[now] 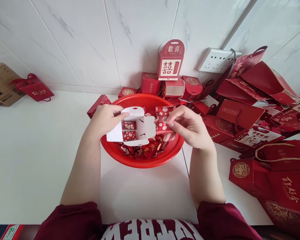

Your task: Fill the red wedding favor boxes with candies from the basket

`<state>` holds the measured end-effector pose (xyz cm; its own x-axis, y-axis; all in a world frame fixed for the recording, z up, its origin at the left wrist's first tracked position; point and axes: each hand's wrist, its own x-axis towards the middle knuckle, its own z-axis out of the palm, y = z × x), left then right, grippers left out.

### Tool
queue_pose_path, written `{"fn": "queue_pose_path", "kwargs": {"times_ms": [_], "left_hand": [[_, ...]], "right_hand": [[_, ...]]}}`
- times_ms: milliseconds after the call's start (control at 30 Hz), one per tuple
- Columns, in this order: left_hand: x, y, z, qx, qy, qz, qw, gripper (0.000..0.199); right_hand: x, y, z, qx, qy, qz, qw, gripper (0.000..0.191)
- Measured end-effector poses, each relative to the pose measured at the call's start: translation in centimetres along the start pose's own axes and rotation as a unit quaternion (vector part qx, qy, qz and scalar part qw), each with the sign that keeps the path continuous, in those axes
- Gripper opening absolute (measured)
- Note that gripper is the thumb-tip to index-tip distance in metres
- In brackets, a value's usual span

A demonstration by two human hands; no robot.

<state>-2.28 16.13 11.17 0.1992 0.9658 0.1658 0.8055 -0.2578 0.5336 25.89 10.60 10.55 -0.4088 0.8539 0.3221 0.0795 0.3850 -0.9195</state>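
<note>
My left hand (pixel 106 119) grips the upper left flap of a small open box (pixel 140 128), its white inside facing up. Two red wrapped sweets (pixel 129 135) lie in the box. Between the thumb and fingers of my right hand (pixel 187 125) is a red packet with pale dots (pixel 162 119), just right of the box's flap. Both hands are over a red plastic basket (pixel 142 164), which holds several wrapped sweets (pixel 150 150).
Red gift boxes (pixel 150 83) stand behind the basket, one tall box (pixel 171 61) on top. Many red boxes and bags (pixel 240 113) are piled at the right. A power strip (pixel 215 60) is by the wall. At the far left are a cardboard box (pixel 3 83) and a small red bag (pixel 37 90).
</note>
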Motion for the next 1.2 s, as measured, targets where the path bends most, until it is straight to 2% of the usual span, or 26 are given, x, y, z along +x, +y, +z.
{"fn": "queue_pose_path", "kwargs": {"times_ms": [67, 167, 333, 567, 700, 767, 867, 967, 1067, 1133, 1200], "left_hand": [[0.0, 0.3, 0.5, -0.009, -0.025, 0.005, 1.0, 0.04], [-0.1, 0.8, 1.2, -0.02, -0.057, 0.012, 0.998, 0.038], [0.0, 0.9, 1.6, -0.029, -0.09, 0.002, 0.995, 0.032], [0.0, 0.8, 1.5, -0.025, -0.094, -0.001, 0.995, 0.035], [-0.2, 1.0, 1.0, -0.018, -0.107, 0.011, 0.994, 0.035], [-0.3, 1.1, 0.5, -0.02, -0.128, 0.012, 0.991, 0.039], [-0.5, 1.0, -0.2, -0.022, -0.162, 0.018, 0.986, 0.042], [-0.6, 0.7, -0.7, -0.019, -0.174, 0.031, 0.984, 0.044], [-0.5, 0.3, -0.8, -0.016, -0.159, 0.025, 0.987, 0.044], [-0.5, 0.0, -0.8, -0.024, -0.11, 0.007, 0.994, 0.042], [-0.5, -0.1, -0.9, -0.04, -0.036, -0.023, 0.998, 0.037]], "right_hand": [[0.1, -0.2, 0.7, 0.014, 0.048, 0.008, 0.999, 0.021], [0.4, -0.3, 1.7, 0.0, 0.081, 0.015, 0.997, 0.027], [0.9, -0.2, 2.9, -0.061, 0.167, -0.05, 0.983, 0.025], [0.7, 0.0, 3.2, -0.039, 0.158, -0.08, 0.983, 0.017], [0.3, -0.3, 3.1, -0.064, 0.172, -0.053, 0.982, 0.036], [0.2, -0.5, 3.0, -0.09, 0.193, -0.043, 0.976, 0.04], [0.1, -0.4, 2.9, -0.112, 0.224, -0.064, 0.966, 0.033], [0.1, -0.2, 2.8, -0.104, 0.225, -0.088, 0.965, 0.025], [0.2, -0.1, 2.7, -0.096, 0.209, -0.099, 0.968, 0.019], [0.3, 0.0, 2.4, -0.121, 0.203, -0.11, 0.965, 0.016], [0.6, 0.3, 1.6, -0.178, 0.19, -0.11, 0.959, 0.013]]}}
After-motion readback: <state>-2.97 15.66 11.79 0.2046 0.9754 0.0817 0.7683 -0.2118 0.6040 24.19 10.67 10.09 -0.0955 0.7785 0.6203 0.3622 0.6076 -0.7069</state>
